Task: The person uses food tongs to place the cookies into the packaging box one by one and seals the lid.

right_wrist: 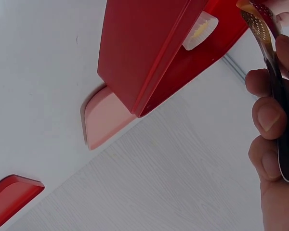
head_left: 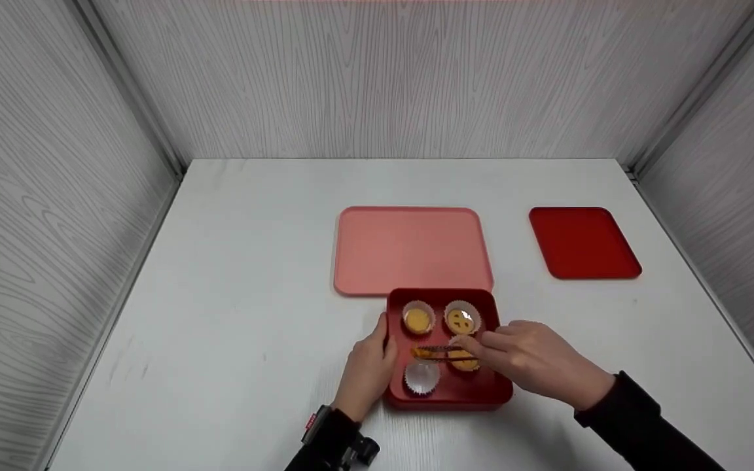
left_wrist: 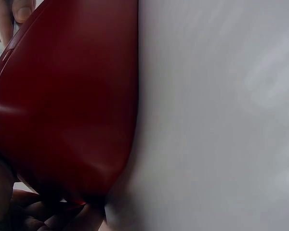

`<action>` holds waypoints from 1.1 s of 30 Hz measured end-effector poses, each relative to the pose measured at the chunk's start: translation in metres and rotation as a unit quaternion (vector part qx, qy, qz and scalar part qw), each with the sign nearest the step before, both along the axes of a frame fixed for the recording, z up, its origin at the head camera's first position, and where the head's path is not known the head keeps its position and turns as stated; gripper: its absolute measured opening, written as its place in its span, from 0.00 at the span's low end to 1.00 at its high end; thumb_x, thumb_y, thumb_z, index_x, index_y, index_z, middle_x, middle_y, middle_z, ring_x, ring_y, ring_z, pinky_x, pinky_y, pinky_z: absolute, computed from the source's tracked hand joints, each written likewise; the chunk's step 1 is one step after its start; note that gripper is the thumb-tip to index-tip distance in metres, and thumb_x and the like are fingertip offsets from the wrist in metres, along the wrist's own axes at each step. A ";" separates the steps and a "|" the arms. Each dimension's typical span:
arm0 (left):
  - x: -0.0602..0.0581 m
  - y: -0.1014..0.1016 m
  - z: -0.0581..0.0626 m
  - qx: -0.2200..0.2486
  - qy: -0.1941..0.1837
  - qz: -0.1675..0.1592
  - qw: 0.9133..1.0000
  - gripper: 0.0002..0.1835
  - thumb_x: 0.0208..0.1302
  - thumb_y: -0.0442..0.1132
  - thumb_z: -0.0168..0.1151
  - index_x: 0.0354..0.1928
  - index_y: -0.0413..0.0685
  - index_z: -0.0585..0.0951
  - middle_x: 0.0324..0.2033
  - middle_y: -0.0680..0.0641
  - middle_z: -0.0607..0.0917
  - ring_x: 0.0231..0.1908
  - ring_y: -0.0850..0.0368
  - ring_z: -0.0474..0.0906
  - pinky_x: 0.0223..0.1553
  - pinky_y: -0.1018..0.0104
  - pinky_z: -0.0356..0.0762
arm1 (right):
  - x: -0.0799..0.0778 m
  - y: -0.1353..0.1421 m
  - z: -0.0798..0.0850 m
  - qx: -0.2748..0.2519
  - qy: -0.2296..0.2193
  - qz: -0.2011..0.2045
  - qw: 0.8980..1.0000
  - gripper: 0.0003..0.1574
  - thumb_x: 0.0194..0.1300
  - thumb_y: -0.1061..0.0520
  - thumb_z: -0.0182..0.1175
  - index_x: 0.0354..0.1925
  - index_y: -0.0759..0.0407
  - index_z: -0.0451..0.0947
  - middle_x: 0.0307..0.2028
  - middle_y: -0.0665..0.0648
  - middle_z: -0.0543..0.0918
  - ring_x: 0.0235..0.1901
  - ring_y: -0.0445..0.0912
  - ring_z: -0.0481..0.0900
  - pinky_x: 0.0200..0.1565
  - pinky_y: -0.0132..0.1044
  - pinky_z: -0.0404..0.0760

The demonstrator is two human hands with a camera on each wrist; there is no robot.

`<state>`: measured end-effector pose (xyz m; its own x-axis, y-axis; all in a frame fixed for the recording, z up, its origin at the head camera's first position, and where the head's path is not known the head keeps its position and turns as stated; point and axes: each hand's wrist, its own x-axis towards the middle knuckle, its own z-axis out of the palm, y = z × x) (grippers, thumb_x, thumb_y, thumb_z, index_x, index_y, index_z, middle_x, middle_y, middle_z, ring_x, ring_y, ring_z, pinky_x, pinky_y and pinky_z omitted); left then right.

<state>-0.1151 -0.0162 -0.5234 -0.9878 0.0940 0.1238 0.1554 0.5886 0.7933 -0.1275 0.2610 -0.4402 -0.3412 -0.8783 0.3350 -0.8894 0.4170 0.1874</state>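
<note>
A deep red box (head_left: pixel 475 391) holds several white paper cups; my left hand (head_left: pixel 367 373) grips its left side. In the right hand (head_left: pixel 534 356) is a pair of metal tongs (right_wrist: pixel 278 86) with perforated tips. Between those tips, over the box, is a small yellow-orange piece (head_left: pixel 421 352). A plain yellow round treat (head_left: pixel 417 320) fills the back left cup, and a round one with cut-out marks (head_left: pixel 460 322) the back right cup. Another yellow round (head_left: pixel 464 361) lies below it, partly hidden by the tongs and fingers. The front left paper cup (head_left: pixel 422 377) shows no treat inside.
Behind the box lies a flat pink tray (head_left: pixel 413 252), its front edge close to or under the box's back. A smaller red tray (head_left: pixel 585 243) lies at the right. Grey wood-grain panels (head_left: pixel 377 78) enclose the white table (head_left: pixel 239 314) at the back and sides.
</note>
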 end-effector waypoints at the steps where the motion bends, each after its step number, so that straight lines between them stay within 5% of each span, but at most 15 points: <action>1: 0.000 0.000 0.000 0.000 -0.001 0.000 1.000 0.27 0.77 0.36 0.52 0.73 0.31 0.67 0.51 0.34 0.86 0.33 0.58 0.78 0.40 0.55 0.81 | 0.000 0.000 -0.001 0.002 -0.001 0.000 1.000 0.37 0.50 0.66 0.78 0.60 0.53 0.84 0.32 0.51 0.88 0.21 0.41 0.73 0.28 0.31 0.79; 9: 0.000 0.000 -0.001 -0.003 0.002 -0.003 1.000 0.27 0.77 0.36 0.52 0.72 0.31 0.67 0.49 0.35 0.87 0.31 0.58 0.76 0.38 0.58 0.80 | 0.002 -0.003 -0.008 0.006 -0.024 0.013 1.000 0.24 0.52 0.66 0.77 0.47 0.50 0.87 0.25 0.45 0.80 0.20 0.37 0.59 0.22 0.27 0.67; 15: 0.000 0.000 -0.002 -0.009 0.010 -0.003 1.000 0.27 0.76 0.35 0.52 0.72 0.32 0.68 0.48 0.37 0.87 0.35 0.58 0.79 0.40 0.56 0.81 | 0.002 -0.007 -0.012 0.016 -0.025 0.007 1.000 0.21 0.54 0.66 0.75 0.46 0.50 0.85 0.26 0.45 0.80 0.20 0.37 0.59 0.23 0.28 0.68; 23: 0.000 0.000 -0.002 -0.002 0.011 0.000 1.000 0.26 0.76 0.36 0.52 0.72 0.32 0.68 0.52 0.36 0.86 0.43 0.50 0.85 0.46 0.51 0.83 | 0.002 -0.009 -0.013 0.045 -0.013 -0.013 0.999 0.25 0.54 0.65 0.76 0.51 0.52 0.86 0.48 0.50 0.89 0.21 0.40 0.70 0.27 0.32 0.77; 33: -0.001 0.000 -0.002 -0.004 0.004 0.002 1.000 0.27 0.76 0.36 0.52 0.73 0.33 0.68 0.50 0.36 0.87 0.38 0.55 0.81 0.42 0.53 0.82 | 0.000 -0.008 -0.012 0.031 0.029 -0.014 0.999 0.25 0.53 0.66 0.76 0.51 0.56 0.85 0.33 0.50 0.87 0.19 0.40 0.62 0.23 0.29 0.68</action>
<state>-0.1157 -0.0160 -0.5255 -0.9870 0.0918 0.1318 0.1604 0.5961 0.7867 -0.1274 0.2534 -0.4524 -0.3472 -0.8886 0.2999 -0.8645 0.4272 0.2649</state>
